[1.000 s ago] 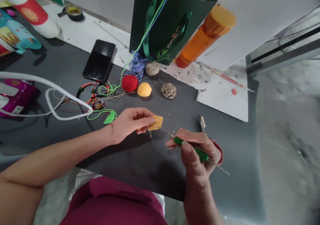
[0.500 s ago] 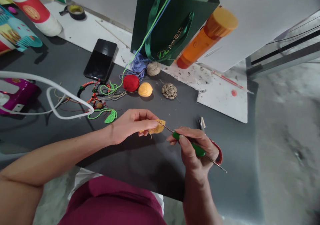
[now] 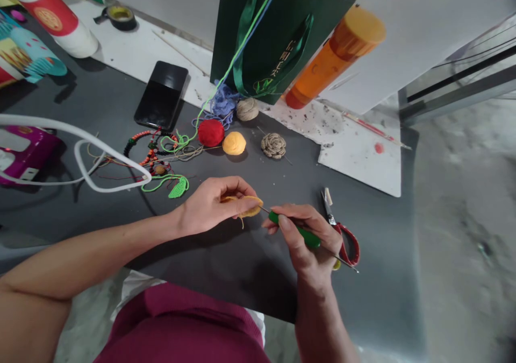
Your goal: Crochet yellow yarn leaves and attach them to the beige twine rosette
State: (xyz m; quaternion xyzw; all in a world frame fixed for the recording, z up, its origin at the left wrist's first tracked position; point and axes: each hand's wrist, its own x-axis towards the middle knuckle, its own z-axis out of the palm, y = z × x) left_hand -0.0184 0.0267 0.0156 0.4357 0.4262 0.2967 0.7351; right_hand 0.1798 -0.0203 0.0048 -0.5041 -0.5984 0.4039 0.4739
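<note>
Okay, on my head feed: dark surface [image 3: 226,266], green bag [image 3: 266,45] standing at the back, both hands working near the front edge. Left hand [image 3: 213,204] comes in from the left, right hand [image 3: 314,258] from the lower right. Red-handled scissors [image 3: 329,213] lie just beyond the right hand, partly hidden by it. Right fingers are closed around the green-handled hook [image 3: 309,238], metal shaft out both ends. Left fingers are closed on the yellow piece [image 3: 253,210], thumb on top, fingers under; it's held above the surface, a short thread hanging from it.

Key relation, as I judge it: piece sits left and slightly up-frame of the right fingers, long axis roughly crosswise, edge toward the hook. Hook runs diagonally, lower right to upper left, front end meeting the piece's right side. Left hand is nearer, being on it. I can't tell if the tip is through or only against it; it's out of sight.

Versus half a second ago: right hand has come left, closer to the left; scissor handles are more exposed; less front shaft shows; piece has turned more edge-on.
</note>
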